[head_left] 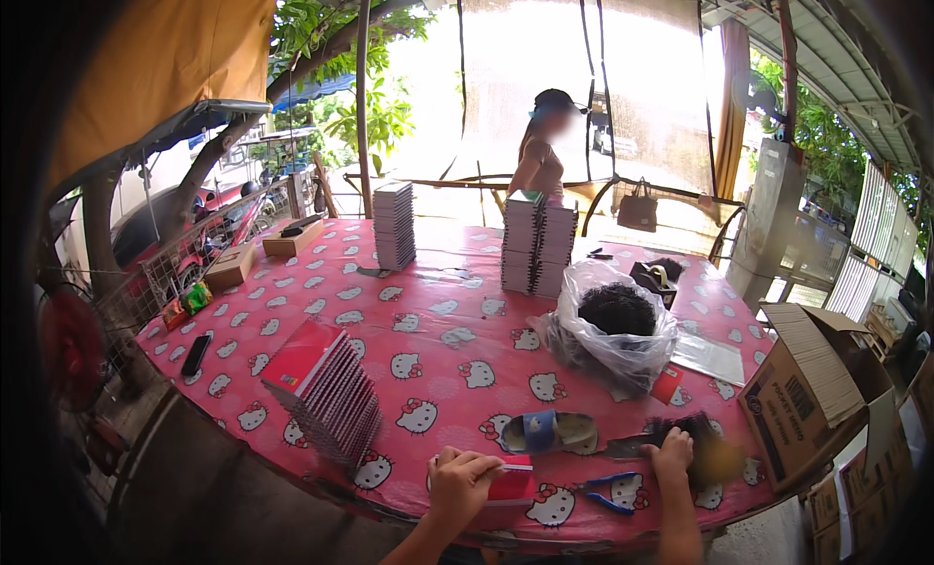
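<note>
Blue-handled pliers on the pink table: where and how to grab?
I'd put the grip around both handles of the blue-handled pliers, coming from above and the right. They lie flat, handles meeting at the left and spreading toward the right, so the open end faces that way. The right hand is already close on that side.

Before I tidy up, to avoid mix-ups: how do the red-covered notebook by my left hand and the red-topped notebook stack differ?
The red-covered notebook lies low; the red-topped notebook stack rises tall in layers. Your left hand is at the notebook; no hand touches the stack. Dark coils line the stack's side; none is discernible on the notebook. Both show red covers and rest on the pink tablecloth.
</note>
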`<state>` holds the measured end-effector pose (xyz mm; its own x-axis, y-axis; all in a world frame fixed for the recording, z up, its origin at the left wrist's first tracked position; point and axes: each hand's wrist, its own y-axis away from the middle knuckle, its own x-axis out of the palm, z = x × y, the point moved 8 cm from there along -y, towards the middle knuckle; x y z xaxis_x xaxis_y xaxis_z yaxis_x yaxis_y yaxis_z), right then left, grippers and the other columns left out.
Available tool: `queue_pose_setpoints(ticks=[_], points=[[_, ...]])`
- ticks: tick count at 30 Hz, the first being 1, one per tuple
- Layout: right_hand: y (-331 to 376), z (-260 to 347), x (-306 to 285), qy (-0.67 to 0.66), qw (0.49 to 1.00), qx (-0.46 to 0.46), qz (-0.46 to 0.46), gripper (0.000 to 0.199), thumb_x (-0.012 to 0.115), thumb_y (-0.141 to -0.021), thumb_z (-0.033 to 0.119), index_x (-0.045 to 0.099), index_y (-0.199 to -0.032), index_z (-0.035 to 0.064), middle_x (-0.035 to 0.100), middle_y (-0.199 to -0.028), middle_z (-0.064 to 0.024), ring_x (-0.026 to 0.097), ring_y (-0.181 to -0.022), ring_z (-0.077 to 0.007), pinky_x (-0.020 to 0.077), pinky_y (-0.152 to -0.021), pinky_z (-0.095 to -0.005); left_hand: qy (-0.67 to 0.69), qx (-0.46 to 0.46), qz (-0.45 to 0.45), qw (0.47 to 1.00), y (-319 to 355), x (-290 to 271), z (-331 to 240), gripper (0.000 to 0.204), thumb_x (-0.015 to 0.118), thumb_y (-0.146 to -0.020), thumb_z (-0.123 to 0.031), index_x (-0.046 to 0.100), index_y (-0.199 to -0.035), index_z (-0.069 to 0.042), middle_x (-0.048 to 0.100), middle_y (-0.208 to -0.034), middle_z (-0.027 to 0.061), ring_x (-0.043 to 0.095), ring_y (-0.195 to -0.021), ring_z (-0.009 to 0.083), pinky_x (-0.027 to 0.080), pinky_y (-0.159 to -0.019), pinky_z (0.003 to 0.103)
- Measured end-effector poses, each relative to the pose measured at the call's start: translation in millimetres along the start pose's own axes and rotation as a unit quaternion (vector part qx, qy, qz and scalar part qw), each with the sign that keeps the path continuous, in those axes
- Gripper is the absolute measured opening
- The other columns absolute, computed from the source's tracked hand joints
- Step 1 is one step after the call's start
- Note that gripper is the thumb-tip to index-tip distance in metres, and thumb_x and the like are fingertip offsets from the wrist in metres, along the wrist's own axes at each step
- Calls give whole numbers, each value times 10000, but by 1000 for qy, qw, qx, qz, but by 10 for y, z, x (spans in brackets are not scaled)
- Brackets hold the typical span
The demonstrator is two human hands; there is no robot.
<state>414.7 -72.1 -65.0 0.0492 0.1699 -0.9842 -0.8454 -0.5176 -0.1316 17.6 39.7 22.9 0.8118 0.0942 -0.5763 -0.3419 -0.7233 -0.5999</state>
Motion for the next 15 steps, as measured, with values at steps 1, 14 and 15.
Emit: queue_pose_setpoints(ticks=[1,14,15], points=[[-70,-17,36,-6,1000,-20,-5,517,746,-747,404,592,-1070,31,591,-1090,-160,587,-1051,-312,509,-853,-395,-1,-5,0,1000,-8,24,19,137,768,-703,-244,733,-820,-181,669,-775,-64,538,-785,177,377,-775,371],[136,213,-396,-175,964,-147,-133,199,636,-773,64,642,-955,-15,574,-1001,-186,610,-935,-367,504,-805,-414,9,4,6,1000,43,26,-25,144,738,-747,-259,720,-863,-176,676,-820,-54,562,-867,170,327,-874,408],[274,362,-431,-221,941,-216,-142,234,609,-754,9,630,-985,-18,578,-1000,-186,600,-948,-367,499,-813,-409,16,3,7,1000,52,30,-23,146,725,-764,-274,717,-878,-182,674,-830,-59,563,-892,166,312,-903,431]])
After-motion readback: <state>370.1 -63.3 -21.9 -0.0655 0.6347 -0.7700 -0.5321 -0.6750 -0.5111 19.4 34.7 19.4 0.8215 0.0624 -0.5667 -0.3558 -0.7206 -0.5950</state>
